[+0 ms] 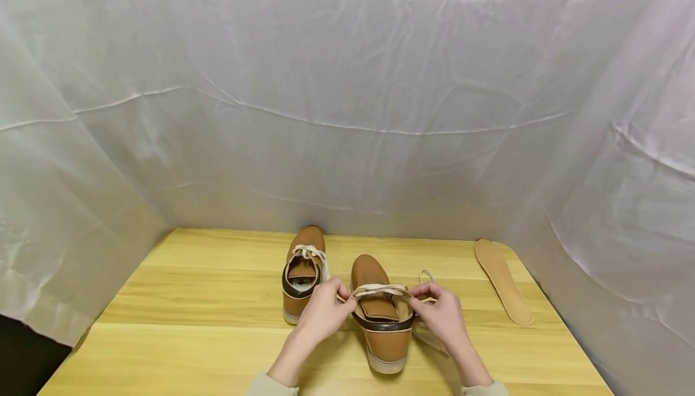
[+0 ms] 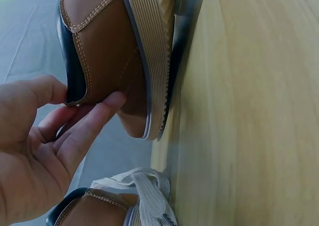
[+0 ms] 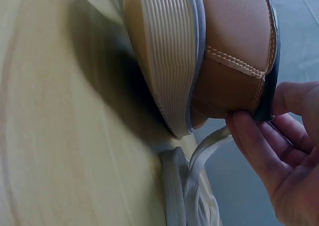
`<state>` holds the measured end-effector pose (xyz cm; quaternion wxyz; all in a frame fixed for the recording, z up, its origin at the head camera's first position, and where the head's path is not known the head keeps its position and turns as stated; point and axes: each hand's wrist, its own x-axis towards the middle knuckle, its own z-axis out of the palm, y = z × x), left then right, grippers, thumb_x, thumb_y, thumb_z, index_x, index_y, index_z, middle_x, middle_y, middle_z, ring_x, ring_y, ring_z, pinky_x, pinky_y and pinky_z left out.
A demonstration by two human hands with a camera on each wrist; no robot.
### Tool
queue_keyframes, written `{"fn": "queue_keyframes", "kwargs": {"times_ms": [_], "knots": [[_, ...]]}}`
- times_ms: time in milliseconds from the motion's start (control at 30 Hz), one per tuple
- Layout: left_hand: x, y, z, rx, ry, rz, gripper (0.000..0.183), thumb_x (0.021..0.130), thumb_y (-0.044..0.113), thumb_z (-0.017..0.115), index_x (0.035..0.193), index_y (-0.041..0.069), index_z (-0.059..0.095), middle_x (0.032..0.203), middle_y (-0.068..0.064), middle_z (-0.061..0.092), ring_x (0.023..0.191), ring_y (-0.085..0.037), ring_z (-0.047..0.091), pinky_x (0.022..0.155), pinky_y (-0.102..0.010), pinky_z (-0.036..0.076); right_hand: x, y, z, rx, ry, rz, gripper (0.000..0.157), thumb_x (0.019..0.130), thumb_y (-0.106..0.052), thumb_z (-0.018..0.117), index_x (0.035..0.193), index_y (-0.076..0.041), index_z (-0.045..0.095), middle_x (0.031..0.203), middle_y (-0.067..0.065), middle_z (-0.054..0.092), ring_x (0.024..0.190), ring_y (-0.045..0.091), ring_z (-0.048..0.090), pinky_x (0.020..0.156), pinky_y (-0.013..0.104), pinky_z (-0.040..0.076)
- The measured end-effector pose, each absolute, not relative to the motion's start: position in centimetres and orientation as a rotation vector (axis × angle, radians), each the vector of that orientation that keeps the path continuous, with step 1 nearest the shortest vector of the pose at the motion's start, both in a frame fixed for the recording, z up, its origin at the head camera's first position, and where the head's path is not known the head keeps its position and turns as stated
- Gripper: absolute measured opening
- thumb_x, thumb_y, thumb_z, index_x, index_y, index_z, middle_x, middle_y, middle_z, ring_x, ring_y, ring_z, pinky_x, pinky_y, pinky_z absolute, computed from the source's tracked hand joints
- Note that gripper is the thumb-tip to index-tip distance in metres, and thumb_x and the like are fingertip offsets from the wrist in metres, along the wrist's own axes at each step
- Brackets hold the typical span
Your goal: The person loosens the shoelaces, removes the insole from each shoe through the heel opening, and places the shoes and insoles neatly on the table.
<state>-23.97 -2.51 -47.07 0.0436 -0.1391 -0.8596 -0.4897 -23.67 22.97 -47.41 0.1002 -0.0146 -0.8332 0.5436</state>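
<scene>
A brown lace-up shoe [image 1: 388, 344] with a black collar and pale ribbed sole points its toe away from me, between both hands. My left hand [image 1: 326, 311] pinches the left upper edge of its opening between thumb and fingers. On the opposite side, my right hand [image 1: 441, 314] pinches the right edge the same way. A cream lace [image 1: 380, 289] crosses the front of the opening, above the brown tongue [image 1: 379, 307]. In the right wrist view, a dark shadow lies under the ribbed sole [image 3: 169, 52], and loose lace [image 3: 174, 186] hangs beyond the fingers.
The matching brown shoe [image 1: 295, 305], with its lace tied, stands to the left on the wooden table [image 1: 190, 299]. A tan insole [image 1: 505, 284] lies at the right. Grey-white curtains [image 1: 347, 160] enclose the table's back and sides.
</scene>
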Motion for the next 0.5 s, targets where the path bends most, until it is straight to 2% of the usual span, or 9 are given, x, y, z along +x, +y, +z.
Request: {"fn": "queue_keyframes", "kwargs": {"times_ms": [100, 333, 500], "knots": [[-23.8, -2.5, -47.1, -0.428, -2.634, -1.489, 0.010, 0.088, 0.010, 0.071, 0.085, 0.013, 0.061, 0.082, 0.004, 0.065, 0.057, -0.004, 0.054, 0.053, -0.024, 0.048, -23.5, 22.8, -47.4, -0.045, -2.469, 1.625, 0.011, 0.084, 0.004, 0.077, 0.094, 0.000, 0.075, 0.087, 0.008, 0.073, 0.062, 0.012, 0.068, 0.056, 0.023, 0.058], [-23.5, -1.7, -46.7, -0.470, -2.652, -1.388, 0.016, 0.087, 0.007, 0.072, 0.082, 0.013, 0.059, 0.083, 0.002, 0.057, 0.074, -0.010, 0.052, 0.063, -0.025, 0.047, -22.9, 21.8, -46.9, -0.017, -2.498, 1.610, 0.015, 0.083, 0.005, 0.077, 0.097, 0.001, 0.073, 0.094, 0.009, 0.074, 0.064, 0.014, 0.068, 0.057, 0.025, 0.058], [-23.3, -1.1, -46.6, -0.457, -2.658, -1.356, 0.017, 0.088, 0.013, 0.077, 0.082, 0.015, 0.061, 0.088, 0.002, 0.058, 0.077, -0.010, 0.054, 0.067, -0.025, 0.049, -22.2, 21.3, -46.6, 0.001, -2.559, 1.511, 0.013, 0.083, 0.001, 0.077, 0.094, -0.004, 0.074, 0.091, 0.006, 0.074, 0.065, 0.013, 0.069, 0.055, 0.025, 0.057]]}}
